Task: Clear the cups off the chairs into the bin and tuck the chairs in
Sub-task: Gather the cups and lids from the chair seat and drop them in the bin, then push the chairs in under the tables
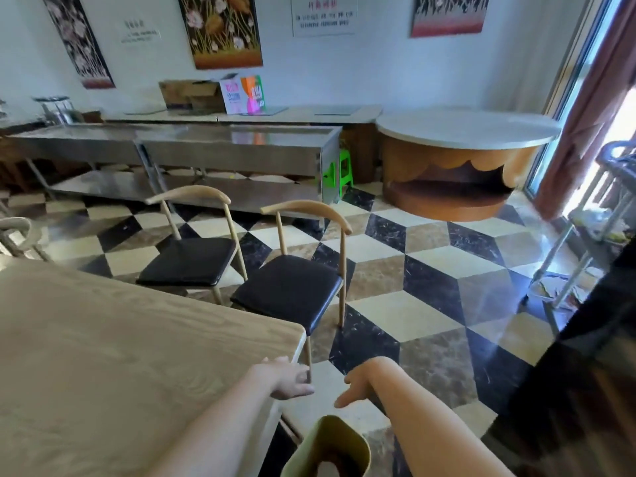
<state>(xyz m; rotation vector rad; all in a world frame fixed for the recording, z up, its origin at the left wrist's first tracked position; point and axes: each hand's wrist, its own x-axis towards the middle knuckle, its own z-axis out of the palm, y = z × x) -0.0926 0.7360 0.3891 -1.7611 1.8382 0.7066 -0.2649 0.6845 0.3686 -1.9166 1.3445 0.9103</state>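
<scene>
Both hands, left (290, 378) and right (358, 383), hang empty, fingers loose; bin (327, 449) cut off below.

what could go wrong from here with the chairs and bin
1. The bin stands on the floor right below the left hand and right hand; a step forward could knock it over.
2. The near chair sits angled at the wooden table corner, so pushing it in might jam a leg against the table.
3. The glossy tiled floor may let chairs slide or scrape.
</scene>
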